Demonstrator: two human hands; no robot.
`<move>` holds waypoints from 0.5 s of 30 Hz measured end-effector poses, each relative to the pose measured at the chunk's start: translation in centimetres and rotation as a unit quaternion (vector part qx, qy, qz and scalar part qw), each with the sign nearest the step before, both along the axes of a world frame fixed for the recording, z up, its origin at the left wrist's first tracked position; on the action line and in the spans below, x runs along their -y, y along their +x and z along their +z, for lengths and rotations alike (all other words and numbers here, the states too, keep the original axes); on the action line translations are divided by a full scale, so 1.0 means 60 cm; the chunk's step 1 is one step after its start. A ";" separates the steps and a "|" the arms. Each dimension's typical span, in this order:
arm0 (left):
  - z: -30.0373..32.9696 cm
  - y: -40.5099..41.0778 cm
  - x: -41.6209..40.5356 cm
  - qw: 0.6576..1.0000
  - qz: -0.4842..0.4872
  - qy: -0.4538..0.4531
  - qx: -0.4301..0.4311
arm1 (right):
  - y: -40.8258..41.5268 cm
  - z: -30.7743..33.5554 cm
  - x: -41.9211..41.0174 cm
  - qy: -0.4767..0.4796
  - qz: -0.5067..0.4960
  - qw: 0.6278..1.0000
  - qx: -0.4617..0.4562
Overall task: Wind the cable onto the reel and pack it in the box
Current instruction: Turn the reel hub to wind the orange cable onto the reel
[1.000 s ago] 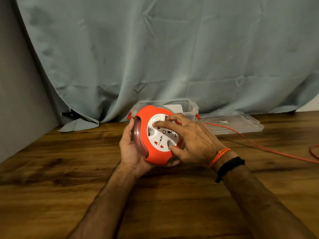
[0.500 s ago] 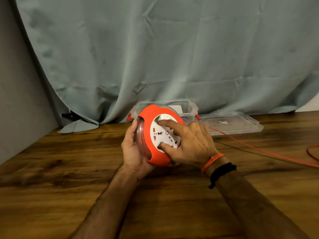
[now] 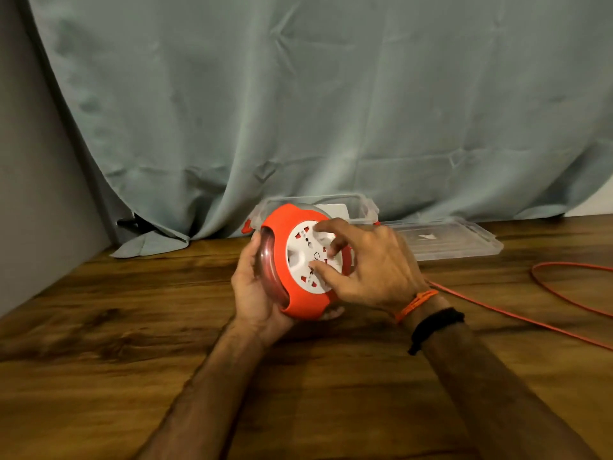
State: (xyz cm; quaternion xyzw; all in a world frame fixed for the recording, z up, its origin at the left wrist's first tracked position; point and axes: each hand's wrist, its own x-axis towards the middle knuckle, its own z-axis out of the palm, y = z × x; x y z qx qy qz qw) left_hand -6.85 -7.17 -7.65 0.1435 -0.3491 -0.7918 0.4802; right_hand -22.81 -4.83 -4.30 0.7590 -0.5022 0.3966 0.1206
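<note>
An orange cable reel (image 3: 292, 293) with a white socket face and a clear back is held upright just above the wooden table (image 3: 132, 327). My left hand (image 3: 252, 287) cups its clear back and bottom edge. My right hand (image 3: 368, 270) lies across the white face, thumb and fingers pressed on it. The orange cable (image 3: 517, 317) runs from behind my right wrist across the table to the right edge, where it loops back. Behind the reel stands the clear plastic box (image 3: 361, 207), open.
The clear box lid (image 3: 464, 240) lies flat to the right of the box. A grey-green curtain (image 3: 331, 111) hangs behind the table, its hem resting on the back edge. A grey wall (image 3: 30, 210) borders the table on the left.
My right hand has turned the white face round, its fingers shifting from low on the disc to its upper and right side. The cable on the table has drawn closer to my wrist.
</note>
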 end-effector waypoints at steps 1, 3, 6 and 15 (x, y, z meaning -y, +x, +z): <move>-0.001 0.003 0.001 1.000 -0.007 0.000 -0.001 | -0.009 0.003 0.003 0.005 0.017 1.000 -0.024; -0.001 0.005 0.001 1.000 -0.007 -0.005 -0.012 | -0.017 0.005 0.007 0.037 0.038 0.996 -0.070; 0.002 0.004 -0.003 1.000 0.000 -0.004 -0.023 | -0.014 0.000 0.005 0.073 0.056 0.989 -0.116; 0.003 0.012 0.000 0.999 -0.020 0.023 0.016 | 0.005 -0.005 -0.001 0.079 0.013 0.981 -0.175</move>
